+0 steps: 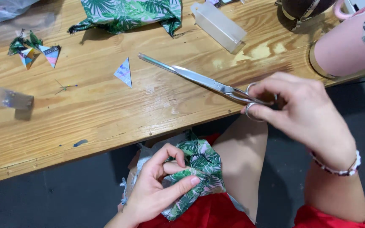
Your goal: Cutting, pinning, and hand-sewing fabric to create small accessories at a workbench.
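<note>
Wooden table (106, 114) carries scissors (199, 79), gripped by right hand (300, 112); left hand (157, 185) pinches leaf-print fabric (199, 169) below.

Wooden table (106, 114), light grain. On it: scissors (199, 79), blades closed; leaf-print fabric (127, 14) at far edge; clear plastic box (218, 26); small paper triangle (123, 72); scrap cluster (32, 50) far left; pink cylinder (347, 46) at right.

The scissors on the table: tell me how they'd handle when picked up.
The scissors look all metal, so probably rigid and fairly heavy for their size. The long blades lie flat on the wooden table, so rolling seems unlikely. Polished steel may be slippery, though the right hand grips the finger loops.
</note>
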